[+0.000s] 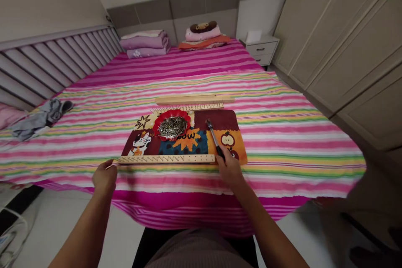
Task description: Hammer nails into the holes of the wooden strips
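Note:
My left hand (105, 176) is closed around the left end of a long wooden strip (166, 158), which lies across the near edge of a patterned mat (216, 114). Nails stand slanted along the strip's left and middle parts, while its right part shows a row of dark holes or marks. In my right hand (230, 168), beside the strip's right end, is a small hammer (214, 136) with a metal shaft and black grip, its head pointing away from me. A red scalloped bowl (156, 129) heaped with loose nails (172, 127) sits on the mat.
Beyond the mat lie a second strip set with nails (201, 106) and a plain wooden strip (194, 99). The striped bedsheet (282, 134) spreads around them. Folded bedding (144, 44) rests by the headboard, and grey clothing (44, 119) lies at left.

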